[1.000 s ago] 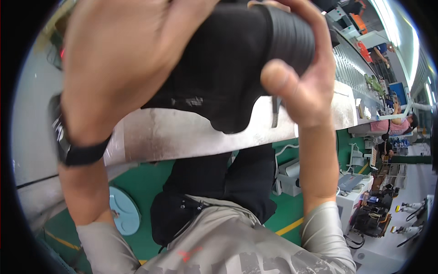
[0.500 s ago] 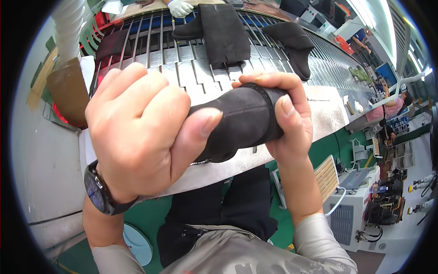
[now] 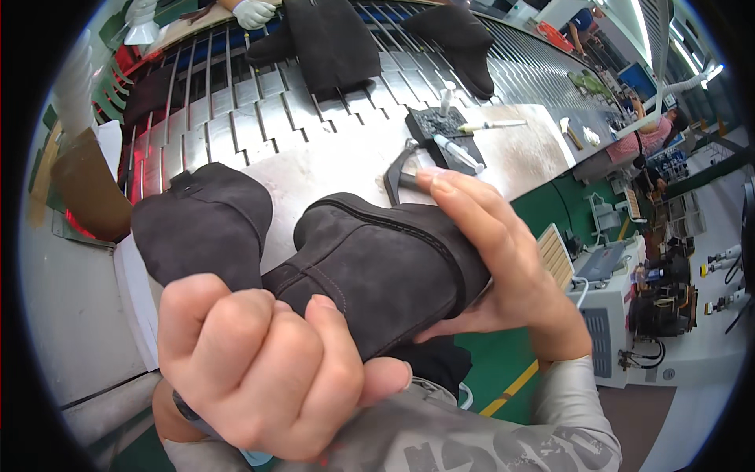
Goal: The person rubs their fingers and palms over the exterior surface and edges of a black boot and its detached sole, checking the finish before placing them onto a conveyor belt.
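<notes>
The left hand [image 3: 259,366] is curling its fingers [image 3: 314,346] tightly around the shaft of a dark suede boot [image 3: 370,267], gripping it in a fist. The right hand [image 3: 495,267] is cupping the boot's sole end, its fingers [image 3: 464,208] wrapping over the edge, while a hammer [image 3: 397,175] is lying on the worktop [image 3: 330,169] just beyond those fingertips

The left hand [image 3: 263,366] sat low in the frame, fingers curled tight into a closed grip. The right hand [image 3: 495,267], centre right, was cupped, fingers extended upward, grey sleeve at wrist.
</notes>
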The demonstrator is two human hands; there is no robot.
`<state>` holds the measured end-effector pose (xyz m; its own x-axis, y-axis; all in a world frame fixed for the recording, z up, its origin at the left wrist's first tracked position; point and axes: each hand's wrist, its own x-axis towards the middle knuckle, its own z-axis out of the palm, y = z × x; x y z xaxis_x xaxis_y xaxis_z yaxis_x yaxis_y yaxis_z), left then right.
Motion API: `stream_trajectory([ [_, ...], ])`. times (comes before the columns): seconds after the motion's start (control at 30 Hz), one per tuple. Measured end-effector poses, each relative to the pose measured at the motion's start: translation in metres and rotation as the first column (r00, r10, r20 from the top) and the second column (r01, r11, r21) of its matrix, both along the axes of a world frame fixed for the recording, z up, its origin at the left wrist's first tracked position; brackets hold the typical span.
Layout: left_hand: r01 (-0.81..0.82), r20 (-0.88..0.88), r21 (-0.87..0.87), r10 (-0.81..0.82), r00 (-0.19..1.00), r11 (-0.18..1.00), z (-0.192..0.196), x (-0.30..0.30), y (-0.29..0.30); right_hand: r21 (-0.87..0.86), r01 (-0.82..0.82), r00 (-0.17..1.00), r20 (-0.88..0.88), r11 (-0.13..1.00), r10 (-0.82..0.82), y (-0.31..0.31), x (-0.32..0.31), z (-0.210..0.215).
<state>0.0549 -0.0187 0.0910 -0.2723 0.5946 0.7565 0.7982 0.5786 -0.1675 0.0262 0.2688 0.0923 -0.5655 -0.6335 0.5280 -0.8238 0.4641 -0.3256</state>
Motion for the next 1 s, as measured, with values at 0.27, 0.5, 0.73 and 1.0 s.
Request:
stream_trajectory([
  [0.27,-0.026,-0.072,-0.045,0.022,0.997,0.999,-0.002,0.007,0.009,0.243,0.080,0.996,-0.054,0.967,-0.069,0.001,0.014,0.010],
  [0.5,-0.021,-0.088,0.021,0.023,0.996,1.000,-0.013,0.000,0.012,0.268,0.141,0.990,-0.026,0.953,-0.139,0.002,0.015,0.012],
  [0.73,0.008,-0.126,0.062,0.000,0.992,0.998,-0.009,-0.013,0.016,0.308,0.163,0.986,-0.016,0.937,-0.167,0.002,0.016,0.015],
  [1.0,0.256,-0.194,0.040,-0.244,0.950,0.966,-0.010,-0.020,0.017,0.472,0.114,0.978,-0.209,0.874,-0.014,0.010,0.013,0.014],
])
